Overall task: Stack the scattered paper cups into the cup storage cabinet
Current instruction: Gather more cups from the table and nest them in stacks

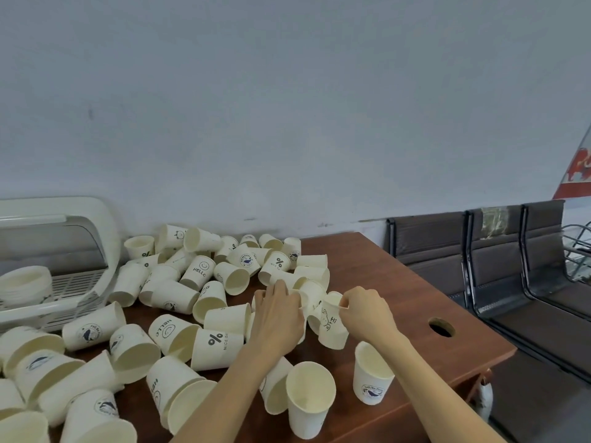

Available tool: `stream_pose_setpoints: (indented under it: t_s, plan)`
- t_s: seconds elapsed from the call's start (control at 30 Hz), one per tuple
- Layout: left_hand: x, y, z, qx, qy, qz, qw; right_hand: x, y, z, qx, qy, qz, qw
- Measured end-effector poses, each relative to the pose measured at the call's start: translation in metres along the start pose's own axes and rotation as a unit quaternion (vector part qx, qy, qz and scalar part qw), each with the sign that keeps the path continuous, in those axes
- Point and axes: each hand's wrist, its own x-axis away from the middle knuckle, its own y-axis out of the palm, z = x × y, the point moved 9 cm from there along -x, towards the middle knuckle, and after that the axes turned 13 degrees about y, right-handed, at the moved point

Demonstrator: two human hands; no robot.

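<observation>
Many paper cups (204,271) printed "HELLO", "NICE DAY", right hand (367,310) pinching "Hi" cup (332,324), left hand (278,310) gripping another cup (311,295)

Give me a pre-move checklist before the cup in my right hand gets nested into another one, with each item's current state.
1. Right hand has a hold on the "Hi" cup: ok, fingers pinch its rim.
2. Left hand has a cup to nest with: cannot tell, its fingers are curled over a white cup but the grip is hidden.
3. Held cup free of others inside: cannot tell, its inside is not visible.
4. Cup storage cabinet open to receive stacks: ok, front open, a stack already lies inside.
5. Upright cups near the table's front edge out of the forearms' way: not ok, they stand close beside the right forearm.
</observation>
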Motion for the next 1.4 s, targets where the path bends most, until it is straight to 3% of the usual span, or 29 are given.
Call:
stream_pose_setpoints:
  t_s: [0.53, 0.73, 1.4]
  plan:
    - [0.051, -0.105, -0.009, -0.039, 0.081, 0.198, 0.976, 0.065, -0.048, -0.072, -0.049, -0.077, 0.098, 0.991]
    - [0.095, -0.155, -0.053, -0.075, 0.081, 0.213, 0.971, 0.112, -0.058, -0.127, -0.087, -0.121, 0.133, 0.98]
    - [0.218, -0.235, -0.228, -0.073, -0.081, 0.261, 0.959, 0.18, 0.0, -0.324, -0.105, -0.276, 0.088, 0.952]
